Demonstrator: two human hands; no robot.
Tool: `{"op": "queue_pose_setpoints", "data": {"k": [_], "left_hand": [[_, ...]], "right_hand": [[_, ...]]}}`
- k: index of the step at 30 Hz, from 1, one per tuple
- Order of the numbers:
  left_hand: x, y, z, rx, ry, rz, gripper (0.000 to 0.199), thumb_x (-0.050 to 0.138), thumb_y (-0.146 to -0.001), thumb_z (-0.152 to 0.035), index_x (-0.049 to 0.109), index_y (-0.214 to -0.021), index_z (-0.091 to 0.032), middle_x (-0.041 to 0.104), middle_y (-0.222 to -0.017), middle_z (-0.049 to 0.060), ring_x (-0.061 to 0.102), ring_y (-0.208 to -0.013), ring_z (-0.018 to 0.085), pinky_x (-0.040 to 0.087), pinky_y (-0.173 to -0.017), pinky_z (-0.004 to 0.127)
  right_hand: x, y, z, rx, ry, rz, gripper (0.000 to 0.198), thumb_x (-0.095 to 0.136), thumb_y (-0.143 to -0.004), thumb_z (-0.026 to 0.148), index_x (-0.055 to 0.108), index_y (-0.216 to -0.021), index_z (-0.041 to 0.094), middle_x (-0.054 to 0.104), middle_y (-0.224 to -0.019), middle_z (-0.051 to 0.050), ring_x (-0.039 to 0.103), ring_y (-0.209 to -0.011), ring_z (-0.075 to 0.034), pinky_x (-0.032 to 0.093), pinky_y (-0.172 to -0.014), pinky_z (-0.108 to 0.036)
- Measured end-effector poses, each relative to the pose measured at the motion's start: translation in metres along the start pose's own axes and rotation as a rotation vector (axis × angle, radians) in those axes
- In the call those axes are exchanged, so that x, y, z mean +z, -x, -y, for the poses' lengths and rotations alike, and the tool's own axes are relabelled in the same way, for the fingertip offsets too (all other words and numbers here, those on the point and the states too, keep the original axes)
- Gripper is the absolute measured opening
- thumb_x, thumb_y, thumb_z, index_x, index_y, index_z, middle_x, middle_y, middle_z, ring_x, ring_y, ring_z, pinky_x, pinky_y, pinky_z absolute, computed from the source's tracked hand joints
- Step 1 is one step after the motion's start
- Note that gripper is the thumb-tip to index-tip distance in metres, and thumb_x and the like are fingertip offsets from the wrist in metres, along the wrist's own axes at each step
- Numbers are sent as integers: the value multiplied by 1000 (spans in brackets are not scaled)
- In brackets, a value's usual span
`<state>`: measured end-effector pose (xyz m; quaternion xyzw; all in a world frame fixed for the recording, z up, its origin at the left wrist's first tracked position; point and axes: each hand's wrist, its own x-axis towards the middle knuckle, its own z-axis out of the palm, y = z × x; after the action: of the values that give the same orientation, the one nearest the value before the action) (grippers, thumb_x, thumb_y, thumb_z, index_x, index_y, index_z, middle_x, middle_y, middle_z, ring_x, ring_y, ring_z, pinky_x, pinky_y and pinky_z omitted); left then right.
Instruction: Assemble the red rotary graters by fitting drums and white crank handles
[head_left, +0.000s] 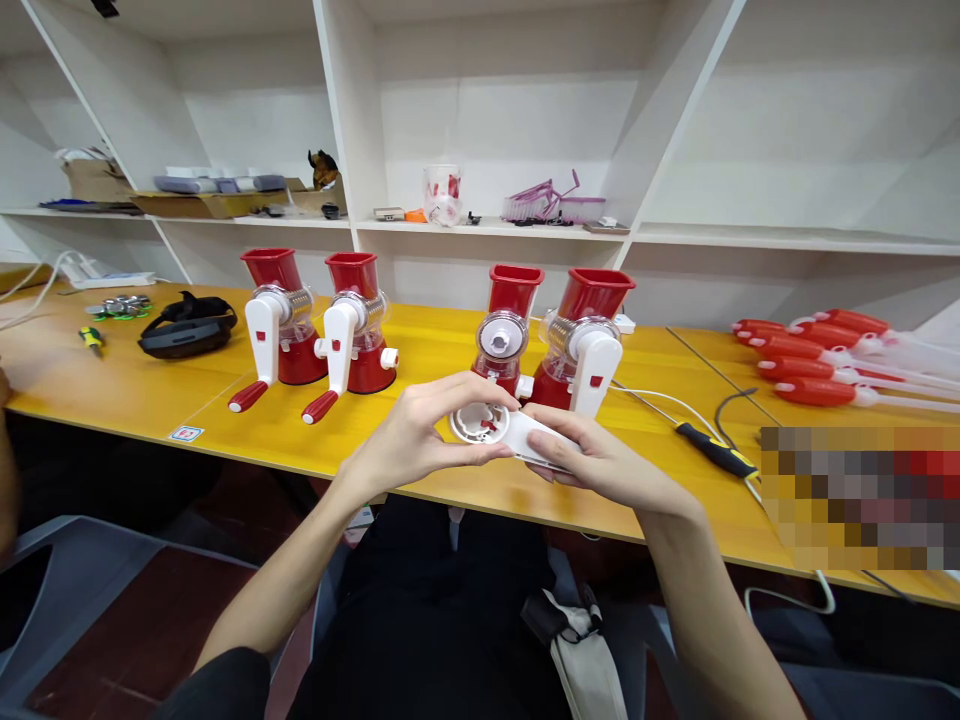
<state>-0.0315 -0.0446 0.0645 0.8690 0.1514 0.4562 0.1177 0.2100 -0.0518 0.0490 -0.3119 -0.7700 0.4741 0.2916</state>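
A white crank handle [519, 437] is held between my two hands just above the table's front edge. Its round hollow end, with small red bits inside, faces me. My left hand [420, 428] curls its thumb and fingers around that round end. The narrower arm of the handle lies in the grip of my right hand [600, 460]. Right behind my hands stands a red rotary grater [516, 288] with no crank on its drum. Beside it is another red grater [600, 290] with a white crank attached.
Two complete red graters [304, 350] [371, 365] stand to the left. Farther left are a black headset strap [187, 325] and a yellow-black tool [91, 341]. To the right lie a screwdriver [716, 450], cables and several red-handled items [817, 390]. White shelves [495, 228] rise behind.
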Motion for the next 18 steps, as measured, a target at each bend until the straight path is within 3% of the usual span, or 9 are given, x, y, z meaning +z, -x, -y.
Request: {"op": "queue_pose_setpoints", "data": {"k": [10,14,18], "left_hand": [[4,0,2,35,-16,-31,30,80,-86,-29,66,-109,-17,73,-109,10,71,-102,18,59,-88,30],[7,-2,0,41,-36,-59,23,75,-88,-24,66,-108,-18,74,-109,9,71,-102,19,59,-89,32],[9,-2,-1,-8,-71,-62,28,71,-90,-21,63,-116,-18,73,-111,8,71,-103,18,59,-90,31]], "right_hand": [[-2,0,1,-75,54,-20,37,53,-102,53,63,-102,17,50,-76,2,44,-65,-9,34,-58,-22],[0,-1,2,-86,102,-81,33,55,-101,50,64,-100,18,52,-81,1,47,-67,-9,37,-60,-22],[3,-2,7,-119,201,-151,31,55,-101,48,65,-101,19,55,-81,1,48,-66,-10,38,-61,-23]]}}
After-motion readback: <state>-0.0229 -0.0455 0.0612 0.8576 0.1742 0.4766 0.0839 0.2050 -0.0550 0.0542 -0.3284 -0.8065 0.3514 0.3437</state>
